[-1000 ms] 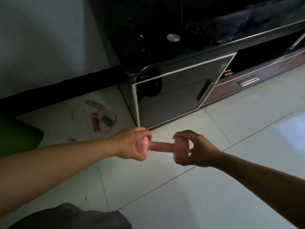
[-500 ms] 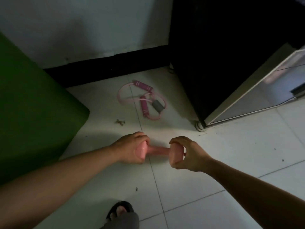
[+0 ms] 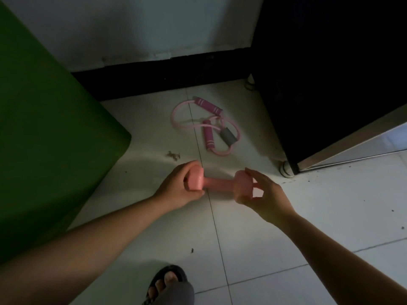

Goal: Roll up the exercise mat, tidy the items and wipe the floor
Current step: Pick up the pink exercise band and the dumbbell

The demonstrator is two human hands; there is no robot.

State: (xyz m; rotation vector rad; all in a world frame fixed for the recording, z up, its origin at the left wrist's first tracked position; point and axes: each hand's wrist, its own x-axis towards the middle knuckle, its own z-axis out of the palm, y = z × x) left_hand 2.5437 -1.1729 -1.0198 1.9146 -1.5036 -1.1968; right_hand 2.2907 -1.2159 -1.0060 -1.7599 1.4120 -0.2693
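Observation:
A pink dumbbell (image 3: 218,184) hangs level above the white tiled floor, held at both ends. My left hand (image 3: 178,188) grips its left head, fingers curled round it. My right hand (image 3: 259,192) holds the right head between thumb and fingers. Beyond the dumbbell, a pink resistance band (image 3: 207,126) with purple handles and a grey middle piece lies on the floor near the wall. The green exercise mat (image 3: 44,128) lies flat and fills the left side of the view.
A black cabinet (image 3: 330,84) stands at the right, its round foot (image 3: 285,169) close to my right hand. A black skirting board (image 3: 165,78) runs along the white wall. Small crumbs of dirt (image 3: 173,154) dot the tiles. My sandalled foot (image 3: 167,282) is at the bottom.
My view has swung left from the cabinet front to the corner, so the mat and band are now near. Both hands have kept hold of the dumbbell and lowered it toward the floor.

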